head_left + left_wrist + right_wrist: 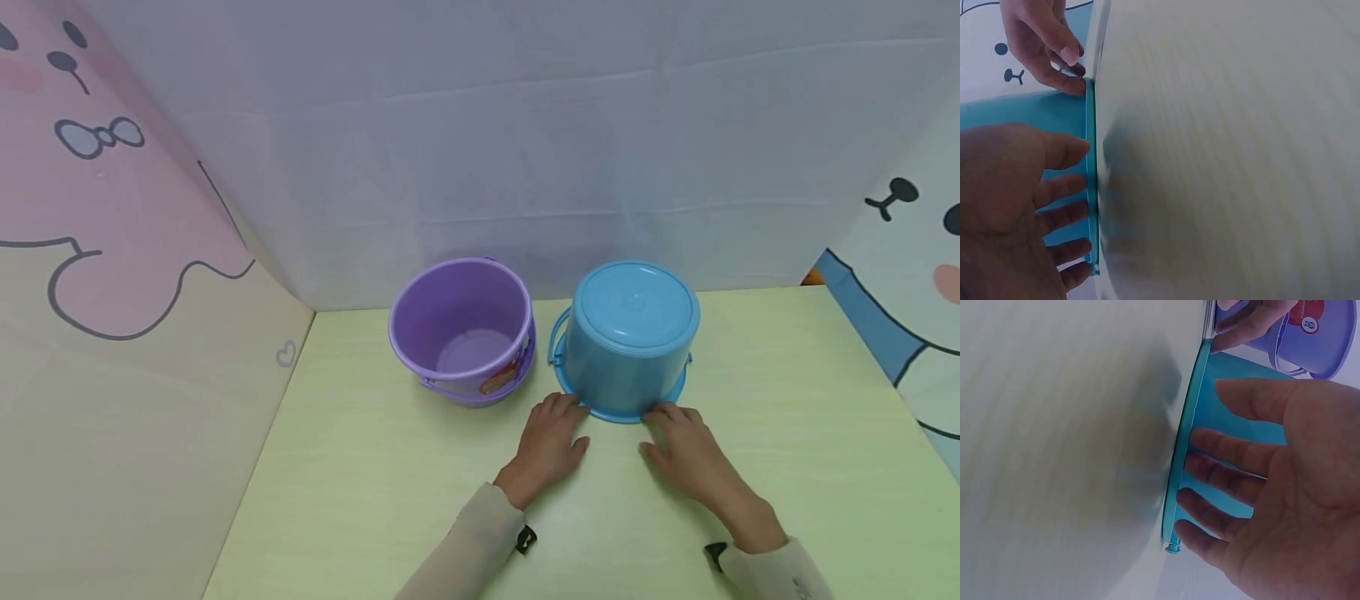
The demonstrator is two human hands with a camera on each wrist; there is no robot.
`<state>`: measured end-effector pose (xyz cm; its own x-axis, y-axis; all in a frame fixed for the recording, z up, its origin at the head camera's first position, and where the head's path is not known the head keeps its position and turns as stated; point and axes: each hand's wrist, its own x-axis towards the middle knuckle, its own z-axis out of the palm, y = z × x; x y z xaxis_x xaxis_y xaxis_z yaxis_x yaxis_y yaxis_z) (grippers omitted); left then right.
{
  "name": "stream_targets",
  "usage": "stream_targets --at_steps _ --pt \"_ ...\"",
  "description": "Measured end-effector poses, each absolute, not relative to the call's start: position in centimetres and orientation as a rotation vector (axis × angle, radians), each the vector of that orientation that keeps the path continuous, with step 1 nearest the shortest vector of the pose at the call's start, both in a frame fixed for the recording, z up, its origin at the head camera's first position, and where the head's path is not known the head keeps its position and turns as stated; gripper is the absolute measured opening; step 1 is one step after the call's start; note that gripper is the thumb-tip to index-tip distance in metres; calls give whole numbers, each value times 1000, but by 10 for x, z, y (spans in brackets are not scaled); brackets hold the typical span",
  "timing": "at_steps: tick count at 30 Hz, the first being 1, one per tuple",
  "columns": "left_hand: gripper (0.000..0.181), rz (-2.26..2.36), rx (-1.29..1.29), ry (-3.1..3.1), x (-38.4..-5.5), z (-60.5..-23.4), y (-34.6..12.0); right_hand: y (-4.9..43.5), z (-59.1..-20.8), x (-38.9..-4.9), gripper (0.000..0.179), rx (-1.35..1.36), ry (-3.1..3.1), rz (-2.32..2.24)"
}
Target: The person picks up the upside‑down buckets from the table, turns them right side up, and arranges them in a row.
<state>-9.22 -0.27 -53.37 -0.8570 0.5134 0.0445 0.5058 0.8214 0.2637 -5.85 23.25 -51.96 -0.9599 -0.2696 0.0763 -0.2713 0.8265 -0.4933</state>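
A blue bucket [633, 350] stands upside down on the table, its base facing up and its handle hanging at the left side. My left hand [550, 442] lies at the front left of its rim, fingertips right at the edge. At the front right of the rim is my right hand [686, 454], its fingers slightly bent. Both wrist views show spread fingers [1063, 219] beside the blue rim [1185, 437], not curled round it. Upright to the left stands a purple bucket [468, 387], its inside visible and a sticker on its side.
The pale wooden table [360, 500] runs back to a white cloth wall [525, 150]. A panel with a pink cartoon animal [135, 192] borders the left side, and one with a white cartoon bear [922, 275] borders the right.
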Motion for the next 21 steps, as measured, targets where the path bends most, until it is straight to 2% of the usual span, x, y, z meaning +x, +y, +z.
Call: stream_targets --at_steps 11,21 --pt "31 182 1049 3037 -91 -534 -6 231 -517 -58 38 563 -2968 774" --pt "25 145 1104 3057 -92 -535 -7 232 -519 -58 31 604 -2902 782"
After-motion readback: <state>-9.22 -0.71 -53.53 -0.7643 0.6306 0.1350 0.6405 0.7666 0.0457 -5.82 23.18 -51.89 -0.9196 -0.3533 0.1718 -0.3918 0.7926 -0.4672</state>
